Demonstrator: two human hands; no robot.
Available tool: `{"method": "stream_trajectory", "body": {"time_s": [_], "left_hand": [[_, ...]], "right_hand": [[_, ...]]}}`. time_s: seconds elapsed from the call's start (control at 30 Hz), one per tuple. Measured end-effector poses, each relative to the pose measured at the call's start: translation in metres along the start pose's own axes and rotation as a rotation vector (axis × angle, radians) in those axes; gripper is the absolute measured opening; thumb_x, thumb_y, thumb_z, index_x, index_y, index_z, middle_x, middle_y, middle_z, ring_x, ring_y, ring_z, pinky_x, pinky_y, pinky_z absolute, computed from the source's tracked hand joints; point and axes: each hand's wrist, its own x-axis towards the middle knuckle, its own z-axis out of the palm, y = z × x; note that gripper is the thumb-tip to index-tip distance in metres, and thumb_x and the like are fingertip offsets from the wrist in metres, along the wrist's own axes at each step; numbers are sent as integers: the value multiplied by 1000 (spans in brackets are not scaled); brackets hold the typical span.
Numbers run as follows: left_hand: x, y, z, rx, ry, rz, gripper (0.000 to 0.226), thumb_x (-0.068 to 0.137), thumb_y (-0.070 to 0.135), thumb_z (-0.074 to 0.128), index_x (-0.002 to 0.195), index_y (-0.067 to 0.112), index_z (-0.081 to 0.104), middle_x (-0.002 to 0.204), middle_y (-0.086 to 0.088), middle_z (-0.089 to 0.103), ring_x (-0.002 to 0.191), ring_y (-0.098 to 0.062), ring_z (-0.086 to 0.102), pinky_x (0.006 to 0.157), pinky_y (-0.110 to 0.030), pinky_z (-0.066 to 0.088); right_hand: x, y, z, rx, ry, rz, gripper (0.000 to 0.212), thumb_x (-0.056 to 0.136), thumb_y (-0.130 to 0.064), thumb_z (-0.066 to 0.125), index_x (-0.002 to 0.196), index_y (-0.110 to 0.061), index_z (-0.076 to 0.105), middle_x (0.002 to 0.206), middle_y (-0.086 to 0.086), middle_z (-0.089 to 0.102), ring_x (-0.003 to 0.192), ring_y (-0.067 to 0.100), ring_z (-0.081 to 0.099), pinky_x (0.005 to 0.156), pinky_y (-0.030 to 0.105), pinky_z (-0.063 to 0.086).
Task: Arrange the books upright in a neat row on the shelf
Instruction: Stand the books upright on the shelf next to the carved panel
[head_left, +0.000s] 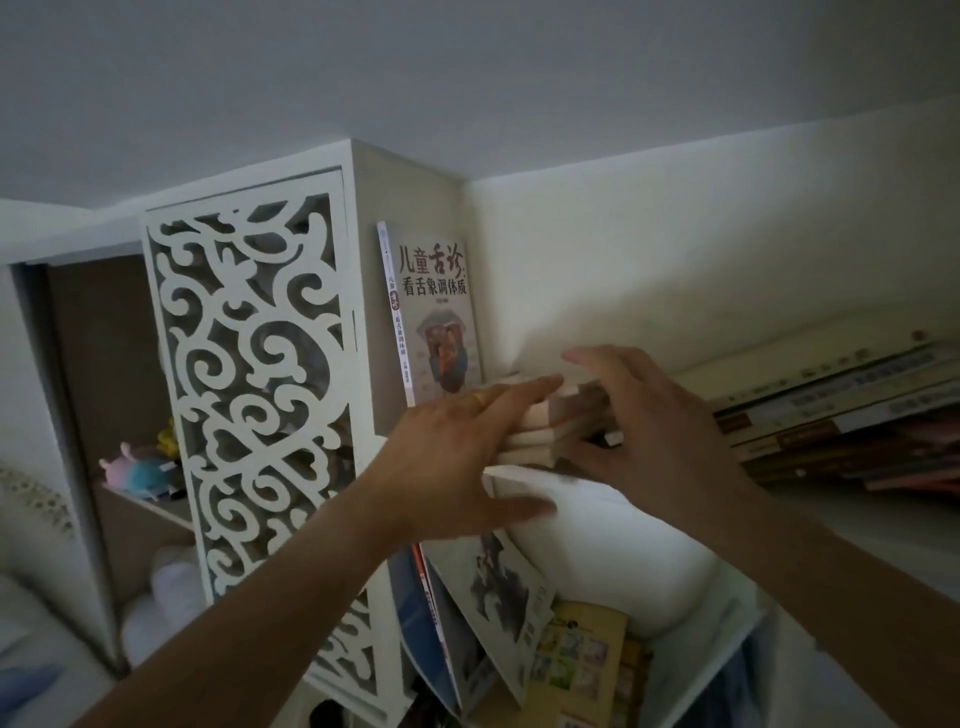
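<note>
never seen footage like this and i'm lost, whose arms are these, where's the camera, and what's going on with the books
There is no machine here. A person wears a wide-angle camera on the head, so this single picture looks out along their own two bare arms.

They face a white shelf. One book with Chinese writing on its cover already stands upright at the shelf's left end, next to a carved white panel. The rest lie flat in a stack of books along the shelf.

The left hand reaches to the stack's near end with straight fingers. The right hand lies over the same end, fingers spread. Neither hand clearly grips a book.

More books lean on a lower shelf, and plush toys sit in a cubby on the left.
</note>
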Motion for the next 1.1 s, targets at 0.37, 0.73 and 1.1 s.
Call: {"method": "stream_trajectory", "body": {"time_s": [0.37, 0.73, 1.1], "left_hand": [[14, -4, -5, -927, 608, -687, 39, 91, 35, 75, 127, 23, 65, 109, 8, 76, 97, -10, 75, 74, -35, 64], [23, 0, -18, -986, 639, -873, 31, 87, 39, 80, 114, 27, 71, 102, 6, 78, 92, -15, 76, 76, -44, 65], [31, -14, -27, -976, 459, -802, 48, 74, 25, 91, 117, 21, 70, 99, 8, 79, 88, -8, 76, 69, -26, 62]], "right_hand": [[29, 8, -20, 344, -9, 298, 74, 85, -6, 74, 146, -15, 34, 121, 2, 41, 115, 22, 48, 84, 28, 45], [37, 8, -11, 387, -26, 260, 86, 85, -15, 79, 154, -23, 27, 148, 7, 42, 131, 24, 46, 100, 33, 43], [149, -28, -23, 6, -532, -100, 121, 57, -41, 97, 155, -32, 26, 147, 1, 50, 134, 28, 46, 111, 45, 42]]}}
